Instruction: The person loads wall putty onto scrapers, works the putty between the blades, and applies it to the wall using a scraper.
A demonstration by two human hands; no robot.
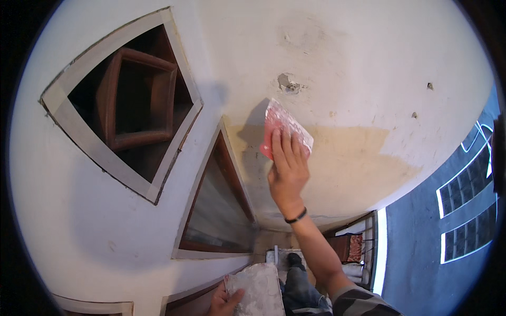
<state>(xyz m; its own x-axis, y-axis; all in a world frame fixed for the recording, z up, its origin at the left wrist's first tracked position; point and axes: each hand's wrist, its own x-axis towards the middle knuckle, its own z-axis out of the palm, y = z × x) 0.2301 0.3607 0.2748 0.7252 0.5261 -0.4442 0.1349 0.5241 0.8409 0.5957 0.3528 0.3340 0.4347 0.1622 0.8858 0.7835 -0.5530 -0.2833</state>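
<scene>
The right hand [289, 171] holds a pink board [280, 118], maybe touching the wall [358, 95]. The left hand [225, 302] grips a grey board [258, 288].

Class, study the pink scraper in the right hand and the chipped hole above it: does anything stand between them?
Nothing visible does. From the upper corner of the pink scraper, held by the right hand, only wall surface shows up to the chipped hole.

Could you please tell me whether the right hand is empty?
No, the right hand holds a pink tool.
</scene>
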